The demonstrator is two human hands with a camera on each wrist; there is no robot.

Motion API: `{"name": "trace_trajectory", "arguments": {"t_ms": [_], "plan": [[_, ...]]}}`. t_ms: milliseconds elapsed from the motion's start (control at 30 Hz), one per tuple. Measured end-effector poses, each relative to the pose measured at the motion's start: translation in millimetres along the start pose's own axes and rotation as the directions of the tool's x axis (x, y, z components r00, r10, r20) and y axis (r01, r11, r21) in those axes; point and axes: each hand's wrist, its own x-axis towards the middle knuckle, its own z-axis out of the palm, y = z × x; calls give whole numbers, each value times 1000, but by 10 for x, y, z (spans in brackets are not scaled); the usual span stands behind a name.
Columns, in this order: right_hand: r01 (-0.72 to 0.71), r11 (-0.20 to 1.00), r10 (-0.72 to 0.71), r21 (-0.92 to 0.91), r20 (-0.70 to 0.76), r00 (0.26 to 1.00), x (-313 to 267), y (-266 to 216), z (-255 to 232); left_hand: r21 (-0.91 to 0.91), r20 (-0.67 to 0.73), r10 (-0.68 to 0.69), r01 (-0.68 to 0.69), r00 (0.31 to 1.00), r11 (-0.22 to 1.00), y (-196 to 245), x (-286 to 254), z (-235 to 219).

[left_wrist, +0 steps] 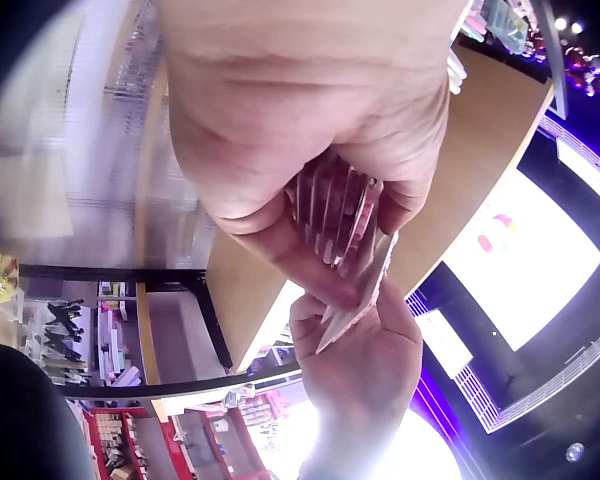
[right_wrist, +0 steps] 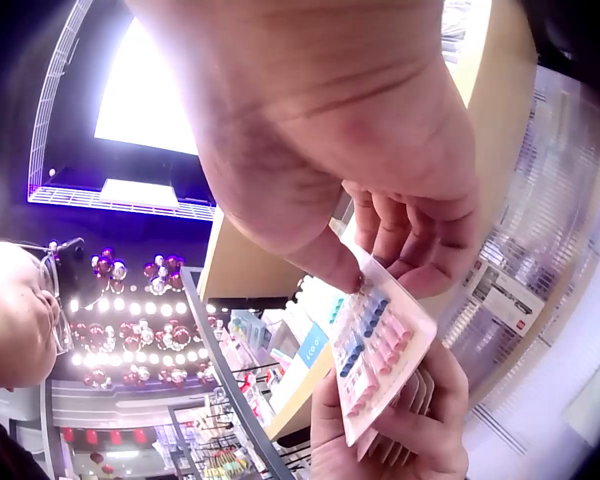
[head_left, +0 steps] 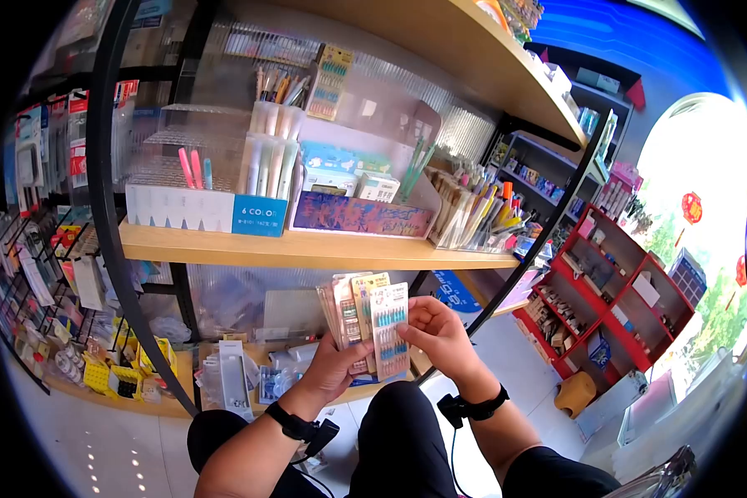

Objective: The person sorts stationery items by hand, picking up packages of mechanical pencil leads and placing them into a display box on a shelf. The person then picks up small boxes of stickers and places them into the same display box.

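Note:
My left hand (head_left: pixel 334 370) grips a fanned stack of flat blister cards (head_left: pixel 347 309) in front of the lower shelf. My right hand (head_left: pixel 450 342) pinches the edge of the frontmost card (head_left: pixel 391 332) between thumb and fingers. Rows of small blue and pink pieces show on this card (right_wrist: pixel 378 345) in the right wrist view; their exact kind I cannot tell. The other cards stand closely layered behind it, their faces partly hidden. Seen from the left wrist, the stack (left_wrist: pixel 332 215) lies between the left thumb and fingers, with the right hand (left_wrist: pixel 362 368) just beyond.
A wooden shelf (head_left: pixel 324 249) above the hands bears pen boxes and a bin of markers (head_left: pixel 481 212). A yellow card of similar rows (head_left: pixel 330 83) hangs at the back. Black posts (head_left: pixel 112 166) frame the rack. Lower down are a yellow basket (head_left: pixel 112 378) and packaged goods.

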Motion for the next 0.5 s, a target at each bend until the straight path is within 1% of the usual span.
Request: {"name": "trace_trajectory", "arguments": {"t_ms": [33, 100, 133, 167, 200, 233, 300, 367, 433, 500], "plan": [[13, 1000, -13, -11, 17, 1000, -9, -48, -5, -4, 8, 8, -8, 1000, 1000, -22, 27, -19], [6, 999, -5, -51, 22, 1000, -16, -142, -7, 53, 83, -20, 16, 996, 998, -84, 96, -65], [-7, 995, 13, -104, 54, 998, -21, -206, -14, 109, 97, -20, 9, 995, 994, -96, 109, -43], [-20, 988, 33, -155, 87, 996, -25, -272, -18, 107, 104, -12, 1, 995, 994, -85, 110, -33], [-7, 980, 27, -197, 98, 995, -11, -373, -21, 121, 122, -56, 41, 991, 992, -74, 100, -31], [35, 981, -13, -192, 114, 993, 25, -503, -22, 136, 139, -99, 80, 985, 987, -60, 92, -21], [133, 966, -108, -223, 124, 986, 148, -894, -5, 144, 119, -66, 49, 991, 988, -41, 76, 23], [296, 920, -262, -257, 160, 952, 367, -1305, -21, 125, 155, -33, 13, 987, 992, -25, 85, 29], [473, 795, -426, -380, 205, 881, 634, -1756, 87, 129, 156, -21, 1, 988, 992, -15, 101, 34], [622, 631, -572, -463, 264, 777, 1017, -2070, 162, 124, 142, -27, 9, 989, 992, -42, 122, 9]]}}
